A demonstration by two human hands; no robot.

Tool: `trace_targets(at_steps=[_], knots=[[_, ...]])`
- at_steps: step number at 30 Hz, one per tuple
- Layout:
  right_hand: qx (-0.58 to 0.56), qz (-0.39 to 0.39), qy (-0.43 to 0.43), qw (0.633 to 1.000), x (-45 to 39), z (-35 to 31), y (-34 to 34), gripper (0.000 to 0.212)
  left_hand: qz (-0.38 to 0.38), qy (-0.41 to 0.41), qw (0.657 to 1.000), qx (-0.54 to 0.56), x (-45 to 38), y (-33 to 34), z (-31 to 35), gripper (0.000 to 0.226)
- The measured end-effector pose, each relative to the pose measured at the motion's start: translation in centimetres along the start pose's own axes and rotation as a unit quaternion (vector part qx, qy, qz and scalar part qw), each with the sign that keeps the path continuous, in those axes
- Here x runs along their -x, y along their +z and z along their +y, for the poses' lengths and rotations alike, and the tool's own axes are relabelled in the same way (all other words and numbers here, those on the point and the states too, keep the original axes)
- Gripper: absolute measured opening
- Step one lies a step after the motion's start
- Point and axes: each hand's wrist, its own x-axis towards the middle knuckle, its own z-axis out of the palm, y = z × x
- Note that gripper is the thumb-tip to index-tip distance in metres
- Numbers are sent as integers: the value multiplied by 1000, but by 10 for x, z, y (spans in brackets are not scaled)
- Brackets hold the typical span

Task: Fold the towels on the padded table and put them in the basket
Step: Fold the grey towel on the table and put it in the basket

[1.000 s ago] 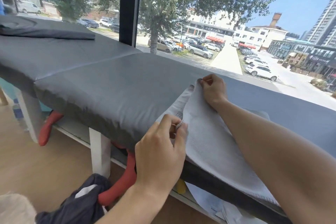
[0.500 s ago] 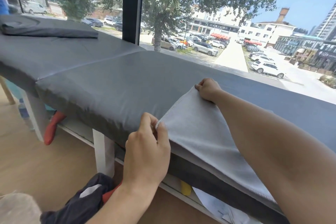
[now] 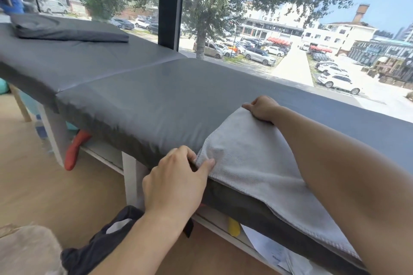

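Note:
A light grey towel (image 3: 250, 158) lies flat on the dark grey padded table (image 3: 156, 96), its near edge hanging a little over the table's front. My left hand (image 3: 178, 183) pinches the towel's near left corner at the table's edge. My right hand (image 3: 263, 108) grips the far left corner, pressed down on the pad. My right forearm crosses over the towel and hides much of its right part. No basket can be clearly made out.
A folded dark cushion (image 3: 67, 30) rests on the table's far left end. Red items (image 3: 74, 149) and papers (image 3: 274, 252) lie on the shelf under the table. A dark cloth bundle (image 3: 96, 250) and a pale object (image 3: 26, 250) sit on the wooden floor. A window runs behind the table.
Both hands have pulled the towel's left edge straight and laid it down flat on the pad; the raised, bunched corners now lie stretched apart.

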Motion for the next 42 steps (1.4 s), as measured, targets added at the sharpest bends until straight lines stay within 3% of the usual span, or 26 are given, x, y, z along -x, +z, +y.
trace_targets(at_steps=[3, 7, 11, 14, 17, 19, 21, 24, 28, 32, 36, 38, 41, 42], knots=[[67, -57, 6, 996, 5, -3, -16, 70, -8, 6, 1000, 10, -1, 3, -2, 40], [103, -99, 29, 989, 28, 3, -38, 76, 27, -10, 993, 112, 1, 8, -14, 39], [103, -153, 60, 981, 49, 33, -57, 42, 78, 14, 991, 110, -2, 7, -21, 31], [71, -213, 137, 965, 73, 69, -78, 35, 95, 82, 989, 71, -7, 7, -19, 22], [36, -301, 188, 934, 111, 111, -103, 12, 77, 129, 986, 66, -15, 6, -8, 11], [-21, -329, 193, 924, 136, 139, -117, 13, 38, 140, 986, 76, -20, 6, 6, 8], [-134, -311, 180, 923, 155, 163, -126, 19, 9, 141, 985, 102, -28, 8, 22, 10], [-286, -241, 139, 917, 175, 190, -134, 52, -27, 112, 976, 182, -45, 9, 47, 12], [-372, -197, 103, 901, 198, 210, -141, 70, -61, 57, 960, 267, -68, 5, 76, 18], [-448, -115, 90, 882, 207, 208, -147, 33, -87, 54, 966, 239, -89, 0, 96, 20], [-497, -75, 103, 858, 205, 203, -144, 21, -136, 26, 957, 253, -103, 2, 110, 19], [-528, -65, 128, 837, 199, 202, -139, 19, -158, 19, 947, 278, -105, 5, 116, 17], [-569, -36, 161, 806, 182, 204, -130, 41, -179, 18, 928, 328, -112, 15, 124, 13], [-586, -20, 163, 793, 177, 203, -127, 37, -178, 25, 922, 343, -113, 19, 127, 10]])
